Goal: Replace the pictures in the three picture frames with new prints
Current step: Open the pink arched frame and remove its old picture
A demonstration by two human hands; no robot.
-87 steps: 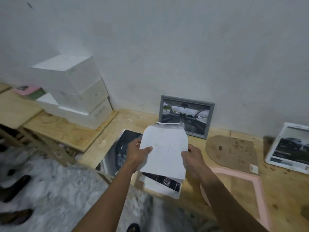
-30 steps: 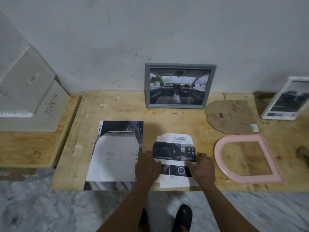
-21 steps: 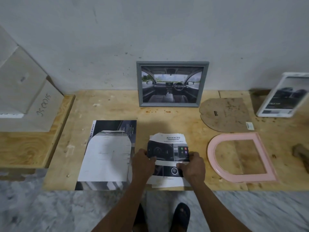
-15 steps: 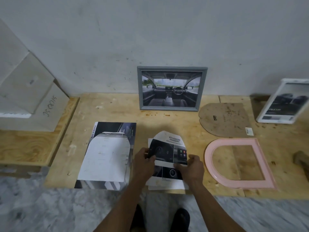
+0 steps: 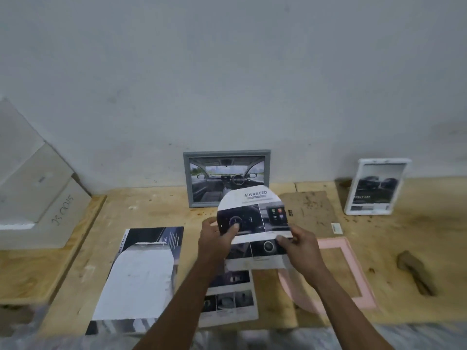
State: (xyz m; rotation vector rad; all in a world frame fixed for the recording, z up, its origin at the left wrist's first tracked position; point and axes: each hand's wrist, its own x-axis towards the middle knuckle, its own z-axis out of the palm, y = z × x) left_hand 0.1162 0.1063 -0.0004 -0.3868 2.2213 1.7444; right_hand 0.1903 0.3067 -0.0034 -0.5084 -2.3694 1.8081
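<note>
I hold an arch-topped print [image 5: 252,215] headed "ADVANCED" above the wooden table. My left hand [image 5: 214,238] pinches its left edge and my right hand [image 5: 298,246] pinches its lower right edge. Under it another print [image 5: 230,299] stays flat on the table. The pink arched frame [image 5: 346,271] lies flat to the right, partly hidden by my right arm. Its brown backing board [image 5: 310,213] lies behind it. A grey frame [image 5: 227,178] with a car-interior picture leans on the wall. A white frame [image 5: 376,188] leans at the right.
A dark brochure with a white arch-cut sheet [image 5: 141,281] on it lies at the left of the table [image 5: 156,210]. White boxes [image 5: 38,193] are stacked on a lower board at far left. A brown object [image 5: 414,271] lies at the right.
My hands went from pressing the stacked prints on the table to lifting the top arch-cut print up and away from the sheet beneath. Earlier I set the white-backed sheet on the brochure.
</note>
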